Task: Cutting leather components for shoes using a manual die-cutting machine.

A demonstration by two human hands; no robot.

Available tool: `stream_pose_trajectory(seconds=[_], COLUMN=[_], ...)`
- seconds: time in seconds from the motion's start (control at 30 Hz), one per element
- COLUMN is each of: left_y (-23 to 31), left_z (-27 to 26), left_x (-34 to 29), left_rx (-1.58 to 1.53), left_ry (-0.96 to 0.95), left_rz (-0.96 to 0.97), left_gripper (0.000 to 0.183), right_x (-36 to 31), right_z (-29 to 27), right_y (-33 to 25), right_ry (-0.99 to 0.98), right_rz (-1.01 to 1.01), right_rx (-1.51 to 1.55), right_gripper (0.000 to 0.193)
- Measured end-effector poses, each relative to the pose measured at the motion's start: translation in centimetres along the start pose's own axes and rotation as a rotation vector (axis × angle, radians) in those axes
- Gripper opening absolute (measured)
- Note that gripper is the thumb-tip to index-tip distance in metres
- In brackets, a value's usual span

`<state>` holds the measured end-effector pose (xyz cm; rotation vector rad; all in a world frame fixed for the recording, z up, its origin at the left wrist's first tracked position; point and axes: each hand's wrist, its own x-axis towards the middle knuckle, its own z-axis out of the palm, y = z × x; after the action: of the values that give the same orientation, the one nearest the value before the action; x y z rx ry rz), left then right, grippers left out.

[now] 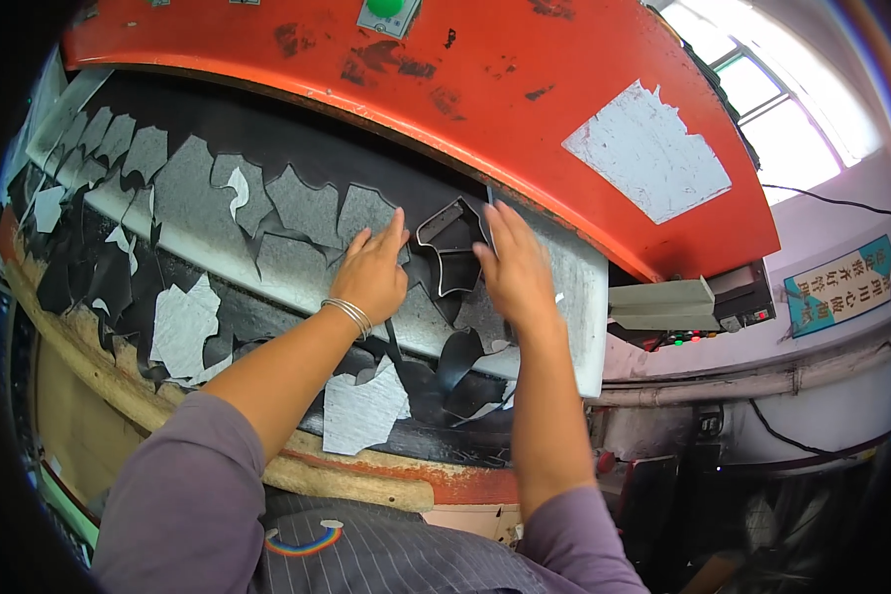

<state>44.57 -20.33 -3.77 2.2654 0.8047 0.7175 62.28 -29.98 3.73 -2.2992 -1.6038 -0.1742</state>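
A metal cutting die [453,250], an open angular frame with a crossbar, stands on a sheet of dark material with a grey face. My left hand [371,275], wearing bracelets at the wrist, is just left of the die with its fingers stretched out and nothing in it. On the other side, my right hand [518,269] has its fingers extended along the die's right edge. Whether its fingertips touch the die is hard to tell. Left of my hands, several grey pieces [302,206] with cut outlines lie in a row on the dark sheet [218,111].
An orange-red press beam [485,74] spans the far side, with a green button [384,8] and a worn pale paper [648,153]. Black offcuts [69,262] and pale cut pieces [361,414] hang over the near edge. A box with small lights [747,297] is at right.
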Motion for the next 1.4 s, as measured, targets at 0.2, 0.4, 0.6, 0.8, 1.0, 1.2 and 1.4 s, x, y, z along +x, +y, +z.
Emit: stream_pose_trajectory(seconds=[0.2, 0.4, 0.6, 0.8, 1.0, 1.2, 1.4], left_y=[0.3, -0.6, -0.5, -0.6, -0.3, 0.1, -0.2], left_z=[0.0, -0.5, -0.4, 0.1, -0.2, -0.4, -0.3], left_x=[-1.1, -1.8, -1.5, -1.1, -1.5, -1.4, -1.4], left_rx=[-0.06, -0.123, -0.071, -0.014, -0.018, 0.026, 0.1], left_ry=[0.024, 0.084, 0.045, 0.046, -0.01, -0.018, -0.025], left_rz=[0.037, -0.023, -0.045, 0.028, 0.023, 0.057, 0.13], left_gripper=[0.074, 0.073, 0.073, 0.072, 0.071, 0.068, 0.069], right_x=[6.3, 5.9, 0.2, -2.1, -4.7, -4.4, -5.8], right_z=[1.7, 0.0, 1.7, 3.6, 2.9, 3.1, 3.7], right_y=[-1.2, 1.5, -0.3, -2.5, 1.8, 2.0, 0.3], right_ry=[-0.194, -0.299, -0.079, 0.041, -0.108, -0.226, -0.143], right_rz=[-0.677, -0.286, 0.512, 0.637, 0.199, 0.096, 0.217], right_rx=[-0.202, -0.022, 0.418, 0.492, 0.391, 0.272, 0.207], right_gripper=[0.035, 0.014, 0.024, 0.03, 0.103, 0.126, 0.119])
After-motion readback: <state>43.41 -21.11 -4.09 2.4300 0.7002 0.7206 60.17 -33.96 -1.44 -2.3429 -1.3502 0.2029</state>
